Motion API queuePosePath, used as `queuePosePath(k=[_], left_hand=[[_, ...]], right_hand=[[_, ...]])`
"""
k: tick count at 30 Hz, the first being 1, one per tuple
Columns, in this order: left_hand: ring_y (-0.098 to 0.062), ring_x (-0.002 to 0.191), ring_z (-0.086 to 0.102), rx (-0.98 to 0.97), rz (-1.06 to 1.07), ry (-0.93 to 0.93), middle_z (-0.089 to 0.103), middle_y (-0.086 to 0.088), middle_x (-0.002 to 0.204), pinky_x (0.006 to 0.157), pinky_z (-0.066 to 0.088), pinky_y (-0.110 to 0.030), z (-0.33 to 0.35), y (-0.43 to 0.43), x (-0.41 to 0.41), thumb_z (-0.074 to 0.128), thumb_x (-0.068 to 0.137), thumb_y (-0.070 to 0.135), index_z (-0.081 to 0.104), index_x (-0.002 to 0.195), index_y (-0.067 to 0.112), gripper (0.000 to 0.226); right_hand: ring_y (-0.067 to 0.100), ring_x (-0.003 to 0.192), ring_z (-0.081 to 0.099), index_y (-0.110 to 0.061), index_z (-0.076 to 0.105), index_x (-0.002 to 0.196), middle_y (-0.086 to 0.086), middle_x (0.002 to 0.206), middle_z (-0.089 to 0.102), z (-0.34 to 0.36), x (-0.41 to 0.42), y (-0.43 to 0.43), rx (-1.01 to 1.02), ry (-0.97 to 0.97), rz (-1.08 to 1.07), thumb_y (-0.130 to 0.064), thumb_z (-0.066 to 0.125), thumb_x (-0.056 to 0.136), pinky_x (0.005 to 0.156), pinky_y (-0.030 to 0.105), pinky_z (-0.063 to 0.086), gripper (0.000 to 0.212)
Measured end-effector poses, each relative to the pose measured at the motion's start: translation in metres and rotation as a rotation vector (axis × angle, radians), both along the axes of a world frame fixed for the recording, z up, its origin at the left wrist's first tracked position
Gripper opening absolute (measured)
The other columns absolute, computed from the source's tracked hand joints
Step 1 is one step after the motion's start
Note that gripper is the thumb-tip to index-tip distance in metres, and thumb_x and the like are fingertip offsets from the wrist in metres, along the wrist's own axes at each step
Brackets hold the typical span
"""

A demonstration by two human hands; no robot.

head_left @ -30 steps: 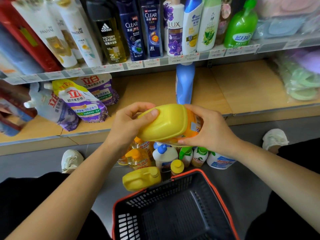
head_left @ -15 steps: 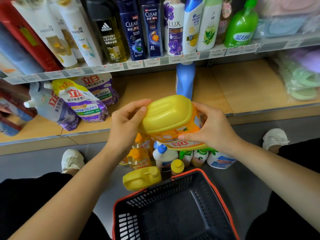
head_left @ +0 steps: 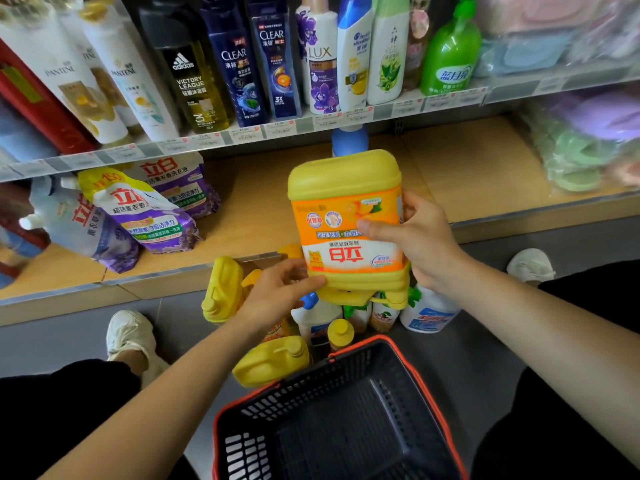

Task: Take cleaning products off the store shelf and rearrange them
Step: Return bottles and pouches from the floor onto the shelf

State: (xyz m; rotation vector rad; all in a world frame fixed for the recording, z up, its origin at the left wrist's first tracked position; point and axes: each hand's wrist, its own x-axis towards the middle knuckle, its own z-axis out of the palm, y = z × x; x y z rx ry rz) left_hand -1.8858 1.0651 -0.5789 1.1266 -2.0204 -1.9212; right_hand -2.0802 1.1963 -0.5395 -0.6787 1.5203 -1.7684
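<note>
I hold a yellow detergent jug (head_left: 346, 220) with an orange label upside down in front of the wooden lower shelf (head_left: 467, 168). My right hand (head_left: 415, 237) grips its right side, thumb across the label. My left hand (head_left: 280, 292) touches the jug's lower left corner with its fingertips. Below on the floor stand more cleaning products: two yellow jugs (head_left: 221, 289) (head_left: 273, 358), a white bottle with a blue cap (head_left: 315, 317) and a white tub (head_left: 429, 313). A blue bottle (head_left: 349, 140) stands on the shelf behind the held jug.
A black basket with an orange rim (head_left: 429, 393) sits on the grey floor near me. Purple refill pouches (head_left: 149, 216) lie at the shelf's left. Shampoo bottles (head_left: 242, 64) line the upper shelf. Bagged items (head_left: 588, 143) fill the right. My white shoes (head_left: 128, 334) (head_left: 530, 265) flank the products.
The jug has been lifted and turned from lying on its side to base up, label facing me. My left hand slid from its top down to its lower corner.
</note>
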Motion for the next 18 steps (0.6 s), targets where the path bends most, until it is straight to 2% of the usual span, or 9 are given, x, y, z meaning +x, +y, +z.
queuePosePath(k=[2, 6, 8, 10, 13, 15, 16, 18], left_hand=[[-0.027, 0.111, 0.068, 0.099, -0.009, 0.005, 0.076, 0.001, 0.113, 0.085, 0.060, -0.031, -0.010, 0.002, -0.003, 0.074, 0.089, 0.042, 0.071, 0.117, 0.023, 0.035], [-0.022, 0.119, 0.066, 0.305, -0.069, 0.051, 0.073, 0.000, 0.123, 0.102, 0.053, -0.045, -0.022, -0.003, -0.011, 0.077, 0.071, 0.065, 0.069, 0.123, 0.025, 0.066], [-0.020, 0.118, 0.067, 0.390, -0.097, 0.072, 0.073, -0.002, 0.124, 0.104, 0.051, -0.048, -0.027, -0.001, -0.018, 0.078, 0.069, 0.063, 0.068, 0.123, 0.022, 0.068], [-0.020, 0.117, 0.068, 0.407, -0.105, 0.112, 0.073, -0.005, 0.123, 0.106, 0.049, -0.048, -0.031, 0.003, -0.025, 0.078, 0.073, 0.058, 0.069, 0.120, 0.018, 0.062], [-0.023, 0.111, 0.070, 0.316, -0.087, 0.191, 0.074, -0.009, 0.118, 0.101, 0.053, -0.044, -0.025, 0.005, -0.036, 0.082, 0.071, 0.055, 0.072, 0.113, 0.017, 0.057], [-0.027, 0.103, 0.072, 0.259, -0.065, 0.257, 0.075, -0.013, 0.112, 0.089, 0.058, -0.039, -0.020, 0.002, -0.043, 0.091, 0.063, 0.049, 0.071, 0.109, 0.010, 0.063], [-0.030, 0.102, 0.072, 0.229, -0.064, 0.283, 0.075, -0.016, 0.111, 0.087, 0.058, -0.039, -0.018, 0.001, -0.046, 0.093, 0.062, 0.044, 0.070, 0.109, 0.006, 0.065], [-0.031, 0.101, 0.071, 0.161, -0.083, 0.299, 0.075, -0.018, 0.109, 0.086, 0.058, -0.039, -0.018, 0.003, -0.051, 0.092, 0.064, 0.031, 0.069, 0.107, 0.003, 0.056]], right_hand=[[0.028, 0.095, 0.075, -0.009, 0.064, 0.117, 0.009, 0.107, 0.076, 0.001, -0.003, 0.002, -0.004, -0.035, -0.018, -0.017, 0.089, 0.060, 0.073, 0.042, 0.063, 0.063], [0.027, 0.096, 0.075, -0.010, 0.064, 0.117, 0.009, 0.108, 0.076, 0.001, -0.011, 0.010, -0.044, -0.114, -0.046, -0.015, 0.086, 0.064, 0.071, 0.036, 0.061, 0.058], [0.027, 0.098, 0.074, -0.013, 0.064, 0.116, 0.008, 0.109, 0.076, -0.001, -0.014, 0.016, -0.072, -0.146, -0.029, -0.014, 0.083, 0.067, 0.072, 0.036, 0.061, 0.053], [0.028, 0.104, 0.072, -0.013, 0.060, 0.123, 0.009, 0.115, 0.074, -0.004, -0.018, 0.022, -0.080, -0.149, -0.018, -0.011, 0.081, 0.070, 0.077, 0.037, 0.060, 0.056], [0.029, 0.114, 0.067, -0.013, 0.049, 0.137, 0.012, 0.127, 0.067, -0.008, -0.033, 0.041, -0.120, -0.144, -0.039, -0.003, 0.078, 0.071, 0.085, 0.042, 0.059, 0.073], [0.027, 0.117, 0.066, -0.026, 0.045, 0.141, 0.007, 0.131, 0.065, -0.014, -0.049, 0.060, -0.128, -0.175, -0.063, -0.003, 0.080, 0.070, 0.085, 0.047, 0.059, 0.082], [0.028, 0.117, 0.066, -0.032, 0.045, 0.141, 0.005, 0.132, 0.065, -0.018, -0.055, 0.071, -0.104, -0.199, -0.070, -0.004, 0.080, 0.070, 0.085, 0.050, 0.059, 0.084], [0.034, 0.119, 0.064, -0.029, 0.046, 0.141, 0.010, 0.133, 0.064, -0.034, -0.061, 0.090, -0.017, -0.231, -0.030, -0.005, 0.076, 0.074, 0.088, 0.057, 0.056, 0.077]])
